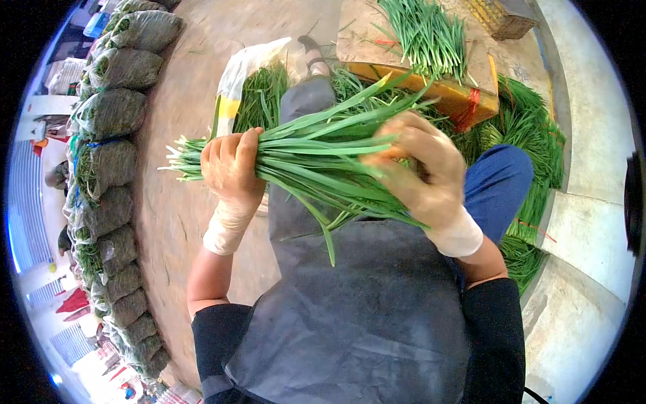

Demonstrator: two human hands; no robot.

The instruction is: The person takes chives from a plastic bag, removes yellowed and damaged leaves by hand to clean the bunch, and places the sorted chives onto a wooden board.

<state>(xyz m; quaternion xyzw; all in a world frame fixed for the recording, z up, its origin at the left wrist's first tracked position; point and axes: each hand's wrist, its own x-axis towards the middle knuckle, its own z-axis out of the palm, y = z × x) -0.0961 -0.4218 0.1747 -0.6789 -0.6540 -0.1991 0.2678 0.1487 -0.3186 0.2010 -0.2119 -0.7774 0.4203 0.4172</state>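
My left hand [232,165] is closed around a bunch of garlic chives [316,151], near its pale cut stem ends. The bunch lies sideways above my lap, its long green leaves fanning out to the right. At the leaf end, my right hand [427,172] has its fingers curled in a pinch against the leaves. Motion blurs this hand, and the exact leaves between its fingertips are hidden. One leaf hangs down below the bunch. Both wrists carry pale glove-like cuffs, and a dark apron [356,303] covers my lap.
Ahead stands a white plastic bag [249,67] with greens inside. A yellow-edged board [431,87] bears a pile of chives [431,37] at front right. More chives [531,135] lie beside a pale ledge [592,209] on the right. Filled clear bags [111,111] line the left.
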